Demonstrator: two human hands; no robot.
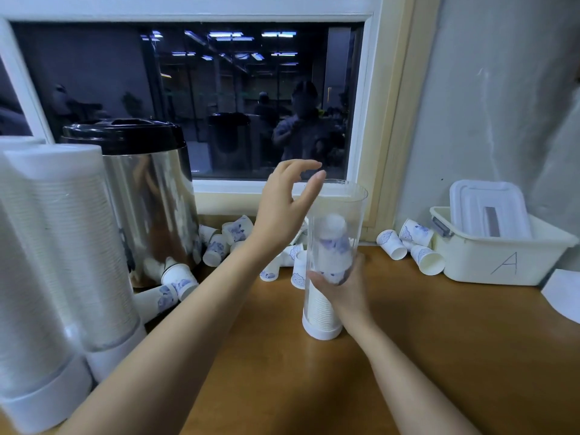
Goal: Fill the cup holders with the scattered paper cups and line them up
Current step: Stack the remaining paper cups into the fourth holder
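Note:
A clear tube cup holder (335, 202) stands upright on a white base on the wooden counter (439, 340). My right hand (345, 287) grips its middle from the right. A blurred paper cup (335, 243) sits partway down inside the tube, above a stack of cups at the bottom. My left hand (287, 202) hovers open beside the tube's rim, fingers spread and holding nothing. Two full cup holders (59, 246) stand at the left. Loose white cups with blue print lie behind the tube (226, 237), by the urn (175, 284) and at the right (408, 246).
A steel urn (147, 196) with a black lid stands at the back left under the window. A cream bin (502, 249) marked "A" with a lid in it sits at the right wall. A white paper (561, 293) lies at the right edge.

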